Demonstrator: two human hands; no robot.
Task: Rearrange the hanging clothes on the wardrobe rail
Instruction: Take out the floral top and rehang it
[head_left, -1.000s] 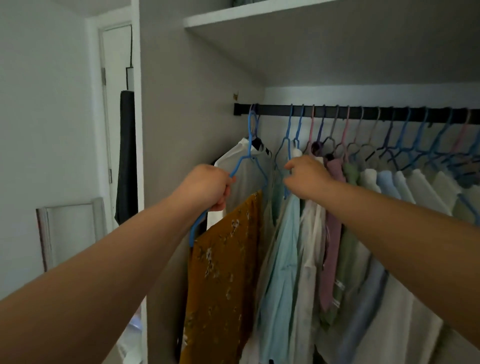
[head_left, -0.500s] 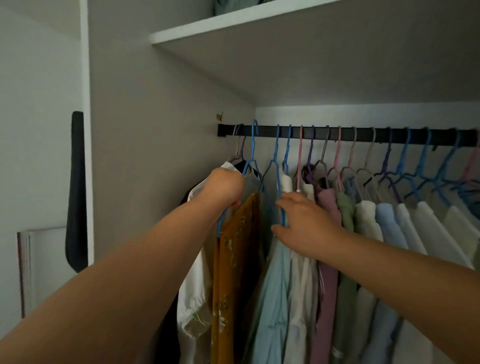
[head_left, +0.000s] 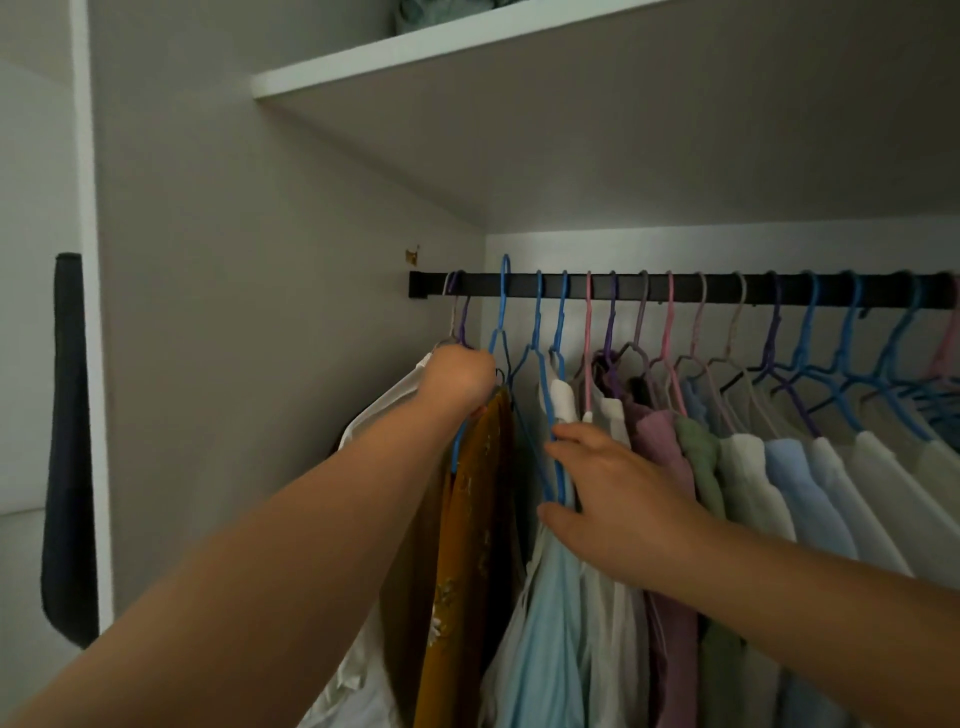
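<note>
1. The view is dim and grey, with muted colours throughout.
2. The brightest patch is the back wall (head_left: 675, 254) just above the rail (head_left: 727, 290); the underside of the shelf (head_left: 597, 130) above the rail lies in soft shadow.
3. Clothes (head_left: 545, 623) below the rail darken towards the bottom.
4. No glare shows.
5. Straight lines bow near the edges, and both forearms look stretched and slightly soft.

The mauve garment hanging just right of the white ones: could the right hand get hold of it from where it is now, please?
Probably yes. The right hand is open on the pale blue garment, and the mauve garment hangs just right of its fingers with nothing in front of it.
</note>
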